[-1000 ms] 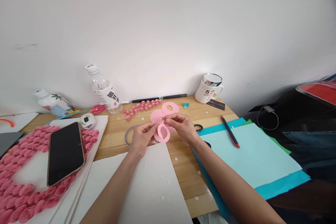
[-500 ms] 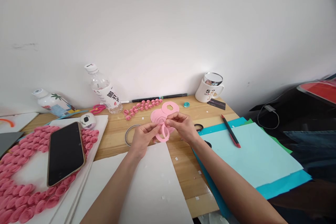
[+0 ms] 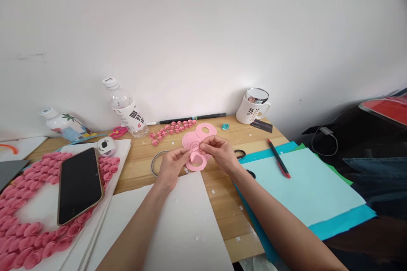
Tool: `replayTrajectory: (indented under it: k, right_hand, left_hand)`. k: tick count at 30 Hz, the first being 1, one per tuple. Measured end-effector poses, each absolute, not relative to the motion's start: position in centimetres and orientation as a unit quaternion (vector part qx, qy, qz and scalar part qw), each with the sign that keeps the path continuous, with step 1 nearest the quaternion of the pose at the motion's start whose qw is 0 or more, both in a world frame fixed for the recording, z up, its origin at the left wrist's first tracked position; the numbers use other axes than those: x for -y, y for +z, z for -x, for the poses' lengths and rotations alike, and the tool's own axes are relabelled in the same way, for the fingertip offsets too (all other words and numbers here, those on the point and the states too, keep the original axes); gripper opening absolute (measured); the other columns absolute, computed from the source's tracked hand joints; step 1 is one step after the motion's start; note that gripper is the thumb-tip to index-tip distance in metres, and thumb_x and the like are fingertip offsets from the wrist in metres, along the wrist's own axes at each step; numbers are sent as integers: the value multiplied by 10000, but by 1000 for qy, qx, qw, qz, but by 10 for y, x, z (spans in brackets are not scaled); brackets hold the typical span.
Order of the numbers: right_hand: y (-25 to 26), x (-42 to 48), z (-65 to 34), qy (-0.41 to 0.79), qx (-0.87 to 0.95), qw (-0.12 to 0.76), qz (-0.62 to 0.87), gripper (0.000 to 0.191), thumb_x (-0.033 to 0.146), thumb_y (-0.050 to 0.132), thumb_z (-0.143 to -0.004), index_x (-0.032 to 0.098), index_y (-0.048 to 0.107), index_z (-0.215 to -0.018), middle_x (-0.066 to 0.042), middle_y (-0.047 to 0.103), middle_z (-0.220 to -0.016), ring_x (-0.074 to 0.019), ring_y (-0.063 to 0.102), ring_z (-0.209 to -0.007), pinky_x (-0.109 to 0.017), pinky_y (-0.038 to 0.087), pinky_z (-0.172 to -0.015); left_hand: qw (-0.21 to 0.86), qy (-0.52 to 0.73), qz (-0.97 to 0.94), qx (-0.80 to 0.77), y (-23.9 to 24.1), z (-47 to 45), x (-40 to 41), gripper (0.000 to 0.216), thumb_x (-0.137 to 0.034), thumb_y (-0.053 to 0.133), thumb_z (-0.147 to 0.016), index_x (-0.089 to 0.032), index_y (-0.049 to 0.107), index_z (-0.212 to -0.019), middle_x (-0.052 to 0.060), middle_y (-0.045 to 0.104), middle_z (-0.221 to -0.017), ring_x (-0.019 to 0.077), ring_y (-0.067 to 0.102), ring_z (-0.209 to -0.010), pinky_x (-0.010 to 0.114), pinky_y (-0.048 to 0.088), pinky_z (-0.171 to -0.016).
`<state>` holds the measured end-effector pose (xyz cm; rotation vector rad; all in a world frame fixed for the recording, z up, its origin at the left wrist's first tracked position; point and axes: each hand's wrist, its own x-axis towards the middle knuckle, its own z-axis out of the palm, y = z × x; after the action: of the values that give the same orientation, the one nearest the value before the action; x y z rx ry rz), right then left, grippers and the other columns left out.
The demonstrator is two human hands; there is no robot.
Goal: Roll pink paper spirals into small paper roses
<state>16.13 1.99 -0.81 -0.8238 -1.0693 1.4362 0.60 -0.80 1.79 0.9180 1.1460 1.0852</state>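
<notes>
Both my hands meet over the wooden table (image 3: 140, 165), pinching a pink paper spiral strip (image 3: 196, 161) between them. My left hand (image 3: 171, 166) grips its left end with thumb and fingers closed. My right hand (image 3: 219, 152) pinches the coiled top of the strip, and the loose loop hangs below. Just behind them lies a stack of pink paper circles (image 3: 200, 135). A row of small rolled pink paper roses (image 3: 173, 128) sits further back.
A phone (image 3: 79, 184) lies on a white board ringed with pink paper roses (image 3: 28, 233). Two bottles (image 3: 125, 108), pink scissors (image 3: 118, 131), a mug (image 3: 254, 108), a tape ring (image 3: 155, 161), a red pen (image 3: 278, 158) on light blue paper (image 3: 305, 186), and white sheets (image 3: 184, 224) surround my hands.
The hanging pink loop has grown smaller and tighter as my fingers wind the strip. Both hands have stayed in about the same place.
</notes>
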Motion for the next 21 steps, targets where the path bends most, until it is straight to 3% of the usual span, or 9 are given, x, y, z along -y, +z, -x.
replayTrajectory:
  k: [5,11,16,21]
  right_hand:
    - [-9,-21,-161,599,443,560,361,169,309,755,-583,185,661,-650,-7,664,-646,-116,579,-562,-275,501,-600]
    - [-8,-22,-163,615,451,545,349,221,344,704,-653,205,699,-825,-34,693,-808,-142,612,-729,-315,484,-763]
    - [-9,-22,-163,618,438,555,344,145,286,731,-629,197,681,-731,-7,674,-726,-124,598,-667,-276,478,-686]
    - [-10,-21,-162,610,432,570,341,126,240,757,-591,199,670,-672,19,652,-669,-102,573,-617,-240,455,-613]
  left_hand:
    - [626,450,-407,-490,17,-6,9,329,-354,754,-547,-128,710,-783,57,678,-717,123,560,-589,218,453,-515]
    - [627,470,-408,-469,18,-5,7,292,-348,751,-554,-114,706,-723,32,630,-615,110,525,-557,228,458,-513]
    - [628,474,-418,-454,17,-4,6,244,-327,751,-559,-125,709,-690,19,614,-581,109,531,-581,238,461,-578]
    - [630,469,-420,-454,11,-3,7,261,-315,733,-592,-138,714,-784,45,667,-701,112,557,-610,231,457,-583]
